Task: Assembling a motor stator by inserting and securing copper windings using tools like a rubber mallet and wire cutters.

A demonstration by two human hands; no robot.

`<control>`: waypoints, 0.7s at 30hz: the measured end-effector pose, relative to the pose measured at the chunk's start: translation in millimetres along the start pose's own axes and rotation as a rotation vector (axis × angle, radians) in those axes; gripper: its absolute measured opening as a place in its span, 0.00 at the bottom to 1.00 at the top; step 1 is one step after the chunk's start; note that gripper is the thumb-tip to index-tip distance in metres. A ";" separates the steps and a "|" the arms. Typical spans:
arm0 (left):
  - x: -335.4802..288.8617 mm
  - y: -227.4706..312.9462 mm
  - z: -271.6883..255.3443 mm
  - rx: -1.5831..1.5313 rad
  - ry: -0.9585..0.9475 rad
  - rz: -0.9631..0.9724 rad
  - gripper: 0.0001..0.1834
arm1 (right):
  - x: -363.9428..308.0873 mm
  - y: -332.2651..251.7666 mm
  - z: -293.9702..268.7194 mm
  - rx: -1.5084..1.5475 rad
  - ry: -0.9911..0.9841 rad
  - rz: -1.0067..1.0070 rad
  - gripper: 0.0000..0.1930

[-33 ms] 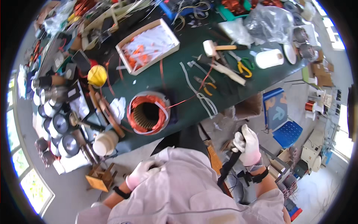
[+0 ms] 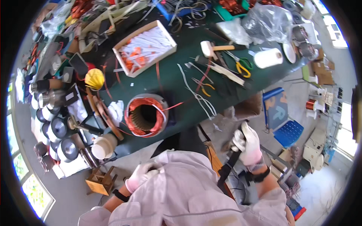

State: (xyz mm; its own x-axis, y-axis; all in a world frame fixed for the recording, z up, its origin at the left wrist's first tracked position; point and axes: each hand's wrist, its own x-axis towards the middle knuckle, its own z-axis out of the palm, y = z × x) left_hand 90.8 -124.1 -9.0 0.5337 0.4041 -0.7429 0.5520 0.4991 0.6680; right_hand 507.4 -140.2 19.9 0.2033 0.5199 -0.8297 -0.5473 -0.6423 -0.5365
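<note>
My left hand (image 2: pixel 142 176), in a white glove, rests against the front of my light shirt (image 2: pixel 181 188). Its fingers are curled in, and what they hold, if anything, is hidden. Out to the right, beyond the table edge, my gloved right hand (image 2: pixel 249 146) is closed around a black strap (image 2: pixel 228 166) that runs down toward my side. On the table in front of me stands a motor stator (image 2: pixel 132 118) with red-orange copper windings and a ribbed bore. Red sleeving sticks out from its right side. Neither hand touches it.
The dark green table (image 2: pixel 177 88) holds an open box (image 2: pixel 117 60) of white and orange strips. To its right lie a mallet (image 2: pixel 206 49), scissors (image 2: pixel 243 67), pliers (image 2: pixel 206 89) and a white spool (image 2: pixel 268 58). A wooden stool (image 2: pixel 100 184) and a blue chair (image 2: pixel 288 133) stand on the floor.
The whole view has shifted slightly, so the table things sit a little further left. Both hands keep the same pose and grip.
</note>
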 end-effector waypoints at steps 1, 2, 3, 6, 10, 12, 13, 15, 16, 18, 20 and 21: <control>0.8 4.6 1.9 -0.001 -0.025 0.018 0.14 | 0.4 -5.3 6.2 0.059 -0.037 -0.028 0.21; 2.0 6.8 2.7 -0.045 0.012 -0.027 0.14 | 1.4 -9.6 10.2 0.046 -0.017 -0.041 0.22; 3.5 6.8 3.3 -0.090 0.051 -0.074 0.14 | 2.3 -14.8 12.5 0.033 -0.001 -0.052 0.22; 7.3 -10.8 2.6 -0.149 0.095 -0.098 0.15 | -1.1 -31.0 24.9 0.030 -0.005 -0.105 0.23; -1.3 -8.2 -2.7 -0.324 0.183 -0.074 0.18 | -4.5 -51.7 26.2 0.044 0.011 -0.162 0.24; -5.6 -11.0 -8.3 -0.443 0.230 -0.100 0.19 | -11.4 -63.5 26.4 0.027 0.055 -0.201 0.24; -8.6 -8.9 -9.2 -0.337 0.340 -0.048 0.18 | -16.4 -68.1 26.0 0.023 0.063 -0.208 0.24; -16.8 -9.0 -14.8 -0.370 0.461 0.008 0.12 | -27.2 -78.3 23.2 0.093 0.055 -0.268 0.25; -25.6 -8.9 -20.4 -0.697 0.442 -0.052 0.09 | -33.1 -82.4 22.7 0.122 0.081 -0.278 0.25; -43.5 -36.4 -28.1 -1.073 0.543 -0.047 0.04 | -43.5 -89.9 25.0 0.144 0.090 -0.304 0.25; -62.2 -48.7 -38.7 -1.140 0.609 -0.099 0.03 | -56.2 -98.8 27.9 0.194 0.142 -0.356 0.25; -71.3 -51.2 -42.1 -1.124 0.628 -0.121 0.03 | -62.9 -103.5 28.2 0.193 0.155 -0.367 0.25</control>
State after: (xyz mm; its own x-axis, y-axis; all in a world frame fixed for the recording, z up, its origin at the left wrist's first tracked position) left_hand -2.5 -146.2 7.9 -0.0411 0.4475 -0.8933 -0.4262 0.8008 0.4208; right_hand 528.3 -90.5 131.9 0.5238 0.5941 -0.6105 -0.5544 -0.3064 -0.7738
